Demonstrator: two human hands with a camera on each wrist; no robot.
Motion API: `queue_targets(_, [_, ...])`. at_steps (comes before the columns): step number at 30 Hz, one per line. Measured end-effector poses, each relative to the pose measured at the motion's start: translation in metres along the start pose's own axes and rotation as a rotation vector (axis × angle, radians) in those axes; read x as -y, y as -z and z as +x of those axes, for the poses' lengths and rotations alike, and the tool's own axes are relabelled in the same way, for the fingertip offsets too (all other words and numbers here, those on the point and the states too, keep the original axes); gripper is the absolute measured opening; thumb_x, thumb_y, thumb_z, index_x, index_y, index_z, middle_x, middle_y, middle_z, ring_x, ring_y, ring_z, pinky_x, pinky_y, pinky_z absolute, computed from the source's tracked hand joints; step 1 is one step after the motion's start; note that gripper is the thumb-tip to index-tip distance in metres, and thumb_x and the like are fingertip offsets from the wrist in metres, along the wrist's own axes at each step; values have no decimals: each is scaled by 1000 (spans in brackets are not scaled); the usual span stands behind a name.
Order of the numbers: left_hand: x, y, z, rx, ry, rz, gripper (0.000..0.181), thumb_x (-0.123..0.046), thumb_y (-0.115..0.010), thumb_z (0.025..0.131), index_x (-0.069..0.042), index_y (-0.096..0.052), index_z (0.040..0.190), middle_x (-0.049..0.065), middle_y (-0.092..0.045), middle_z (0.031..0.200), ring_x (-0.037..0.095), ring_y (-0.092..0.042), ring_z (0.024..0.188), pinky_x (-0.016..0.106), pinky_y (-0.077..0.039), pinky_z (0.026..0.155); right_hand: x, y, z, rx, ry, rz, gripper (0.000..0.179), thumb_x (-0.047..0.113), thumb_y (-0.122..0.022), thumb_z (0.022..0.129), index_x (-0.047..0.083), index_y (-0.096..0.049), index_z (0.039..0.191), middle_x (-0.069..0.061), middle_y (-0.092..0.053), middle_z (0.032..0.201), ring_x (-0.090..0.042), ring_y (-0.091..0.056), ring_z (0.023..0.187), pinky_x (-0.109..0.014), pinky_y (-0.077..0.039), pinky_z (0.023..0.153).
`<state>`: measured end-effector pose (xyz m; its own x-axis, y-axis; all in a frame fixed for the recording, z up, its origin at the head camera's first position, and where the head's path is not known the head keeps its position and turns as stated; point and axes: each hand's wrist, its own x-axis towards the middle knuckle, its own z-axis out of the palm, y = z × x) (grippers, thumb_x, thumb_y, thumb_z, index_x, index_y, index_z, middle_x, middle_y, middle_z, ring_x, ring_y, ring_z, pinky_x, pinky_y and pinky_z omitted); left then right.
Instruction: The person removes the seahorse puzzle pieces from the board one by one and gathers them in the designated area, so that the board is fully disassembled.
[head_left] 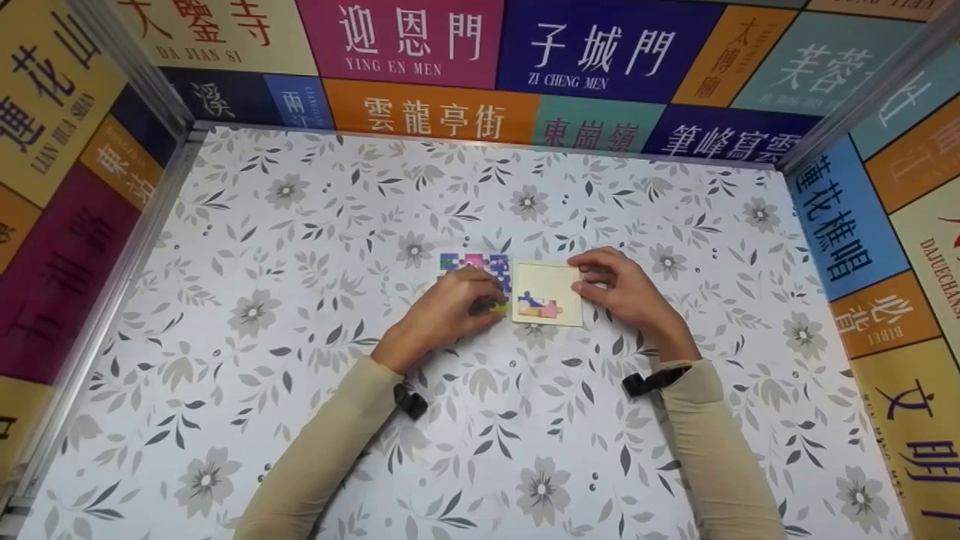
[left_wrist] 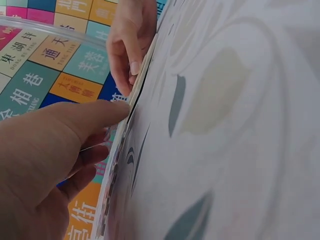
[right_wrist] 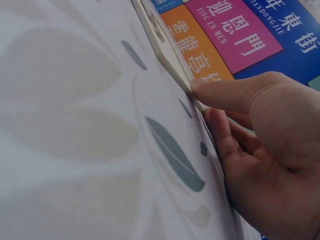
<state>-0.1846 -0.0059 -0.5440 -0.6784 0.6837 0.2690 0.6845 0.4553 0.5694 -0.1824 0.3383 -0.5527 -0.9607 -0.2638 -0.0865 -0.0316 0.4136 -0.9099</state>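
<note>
A square cream puzzle tray lies flat on the table, with several joined jigsaw pieces, blue, pink and orange, in its lower left part. My right hand holds the tray's right side, thumb and fingers at its edge. In the right wrist view the thumb rests at the tray's rim. Left of the tray is a patch of colourful jigsaw pieces, partly hidden beneath my left hand. That hand's thumb and curled fingers close around a yellow-green jigsaw piece beside the tray's left edge.
A white tablecloth with grey flowers and leaves covers the table. Panels with coloured blocks of Chinese lettering stand along the back and both sides. Black straps sit on both wrists over beige sleeves.
</note>
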Motion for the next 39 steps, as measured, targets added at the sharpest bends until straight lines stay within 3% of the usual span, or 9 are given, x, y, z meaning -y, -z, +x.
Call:
queue_targets(13, [0, -2, 1, -2, -14, 90, 19, -31, -87, 93, -18, -87, 108, -1, -79, 120, 21, -67, 116, 42, -51, 108, 0, 1, 0, -6, 10, -3, 39, 13, -79, 100, 9, -70, 138, -13, -59, 141, -28, -62, 122, -14, -52, 100])
queue_targets(27, [0, -2, 2, 19, -34, 69, 15, -28, -85, 95, -19, -87, 107, 0, -76, 122, 19, -65, 117, 39, -51, 110, 0, 1, -1, -12, 19, -16, 39, 18, -80, 100, 11, -71, 137, -10, -60, 139, -26, -63, 121, -14, -53, 100])
queue_targets(39, [-6, -6, 8, -24, -55, 48, 13, -26, -80, 98, -16, -81, 105, 1, -77, 112, 22, -69, 112, 41, -53, 106, -1, 0, 1, -18, 15, -6, 39, 15, -81, 99, 10, -71, 137, -12, -60, 139, -26, -62, 121, -14, -53, 100])
